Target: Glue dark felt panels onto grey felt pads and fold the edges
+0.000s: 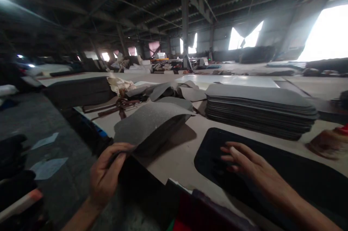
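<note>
My left hand (pixel 106 171) pinches the near corner of a grey felt-like sheet (pixel 144 118), thumb below and fingers on top. The sheet arches over more grey pieces stacked at the table's near edge. Farther right, my right hand (pixel 241 160) is open, fingers apart and a little bent, above a black mat-like panel (pixel 277 165) with rounded corners. Whether the fingertips touch the panel I cannot tell. Behind the panel stands a neat stack of grey sheets (pixel 258 111).
A brown container with a red top (pixel 326 144) is at the right edge. A dark fabric stack (pixel 81 91), brown strips (pixel 102 107) and curled grey offcuts (pixel 168 91) lie on the table (pixel 174 162). Papers (pixel 49 167) lie on the floor at left; a post (pixel 185 28) rises behind.
</note>
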The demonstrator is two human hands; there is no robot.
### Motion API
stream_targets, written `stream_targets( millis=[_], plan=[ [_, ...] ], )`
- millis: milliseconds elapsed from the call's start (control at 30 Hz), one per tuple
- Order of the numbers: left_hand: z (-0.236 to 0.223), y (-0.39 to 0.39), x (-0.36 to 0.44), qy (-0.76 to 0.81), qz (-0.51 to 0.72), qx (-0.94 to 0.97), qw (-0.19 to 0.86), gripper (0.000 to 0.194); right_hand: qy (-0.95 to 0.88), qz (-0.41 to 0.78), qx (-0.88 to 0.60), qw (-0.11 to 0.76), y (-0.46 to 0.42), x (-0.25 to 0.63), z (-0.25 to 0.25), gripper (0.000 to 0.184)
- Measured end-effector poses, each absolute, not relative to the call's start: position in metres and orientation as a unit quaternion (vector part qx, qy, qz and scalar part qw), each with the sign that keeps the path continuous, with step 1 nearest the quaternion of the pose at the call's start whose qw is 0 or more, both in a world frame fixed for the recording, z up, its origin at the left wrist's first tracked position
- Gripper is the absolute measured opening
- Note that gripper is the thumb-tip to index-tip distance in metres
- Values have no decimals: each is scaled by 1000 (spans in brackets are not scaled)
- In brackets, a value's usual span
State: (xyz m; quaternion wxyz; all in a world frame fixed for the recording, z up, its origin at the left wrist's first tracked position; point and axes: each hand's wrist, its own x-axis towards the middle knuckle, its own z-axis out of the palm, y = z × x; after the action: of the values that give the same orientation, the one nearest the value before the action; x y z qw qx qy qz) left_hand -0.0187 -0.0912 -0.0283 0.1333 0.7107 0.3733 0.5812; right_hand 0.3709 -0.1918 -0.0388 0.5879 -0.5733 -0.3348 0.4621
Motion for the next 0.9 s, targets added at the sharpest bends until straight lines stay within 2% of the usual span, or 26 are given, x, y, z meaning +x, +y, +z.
stream_targets(
  millis=[100,233,367,467,567,633,733,767,900],
  plan=[
    [-44,-95,-38,344,561,734,165,12,-246,597,-495,581,-134,350,-43,43],
    [-60,-93,-58,343,542,745,183,15,-198,667,-438,570,-79,347,-47,48],
    [-79,-88,-72,350,559,719,218,13,-214,629,-472,579,-43,343,-48,42],
    [-92,-86,-70,390,581,657,282,13,-232,595,-484,599,-21,338,-47,25],
    [-97,-88,-56,438,611,540,378,28,-275,582,-484,594,-10,334,-42,6],
    [-96,-91,-46,463,628,431,452,35,-308,574,-486,582,-11,332,-36,10],
    [-89,-95,-37,506,604,311,532,19,-349,545,-497,579,-21,333,-25,14],
    [-87,-96,-37,521,582,291,553,22,-359,530,-503,581,-25,334,-22,15],
    [-77,-98,-36,578,517,266,573,59,-385,467,-537,588,-38,340,-14,14]
  ],
)
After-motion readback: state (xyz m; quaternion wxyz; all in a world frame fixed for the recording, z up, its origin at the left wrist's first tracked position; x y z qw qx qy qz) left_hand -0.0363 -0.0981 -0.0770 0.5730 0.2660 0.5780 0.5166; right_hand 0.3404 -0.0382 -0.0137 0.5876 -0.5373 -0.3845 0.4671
